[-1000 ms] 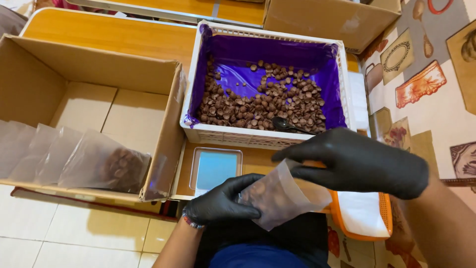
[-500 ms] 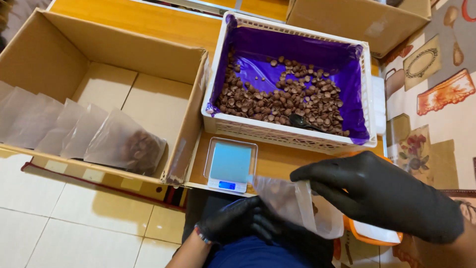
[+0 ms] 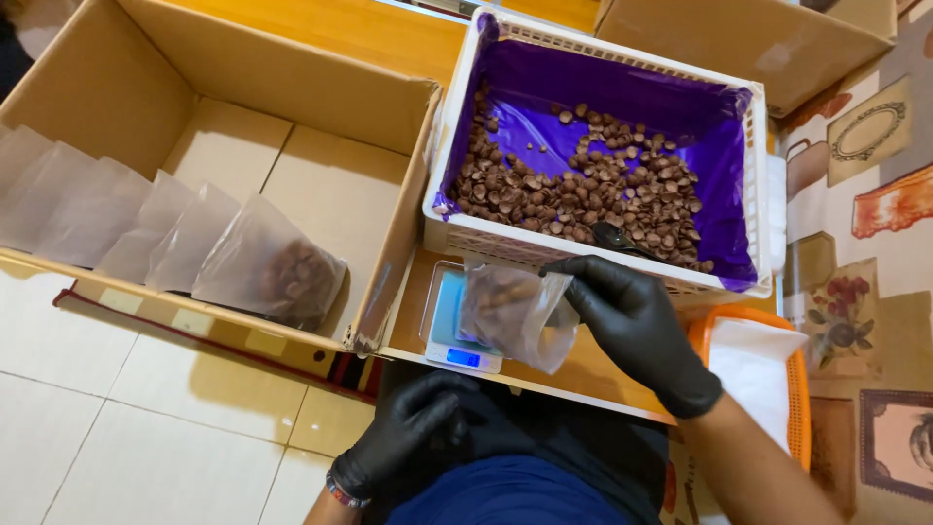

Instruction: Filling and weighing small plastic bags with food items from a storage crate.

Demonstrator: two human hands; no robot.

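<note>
Right hand: the black-gloved right hand point(image 3: 637, 326) sits just right of centre, its fingers pinched on the top right edge of a clear plastic bag point(image 3: 512, 313).
Bag: it holds a small load of brown pieces and hangs at the 9 o'clock side of the right hand, over a small digital scale point(image 3: 449, 321); whether its bottom touches the pan cannot be told.
Left hand: the gloved left hand point(image 3: 408, 437) lies at 6 o'clock, low over the lap, fingers curled loosely together and holding nothing, well apart from the bag.
Scale: it rests on the wooden ledge point(image 3: 593, 374), tight against the front wall of the white basket; its lit display faces the front edge of the ledge.
White basket: the white basket point(image 3: 593, 255) at 12 to 1 o'clock is lined with purple film and has brown pieces spread over its floor; a dark scoop point(image 3: 614, 237) lies among them near the front wall.
Cardboard box: the open cardboard box point(image 3: 321, 92) fills the 9 to 11 o'clock side, its right wall just beside the basket; a row of filled bags point(image 3: 175, 228) leans along its near edge, leaving bare floor behind them.
Orange tray: the orange tray point(image 3: 792, 379) at 4 o'clock sits just right of the right forearm.
Open room: tiled floor point(image 3: 146, 428) lies open at 7 to 8 o'clock.
</note>
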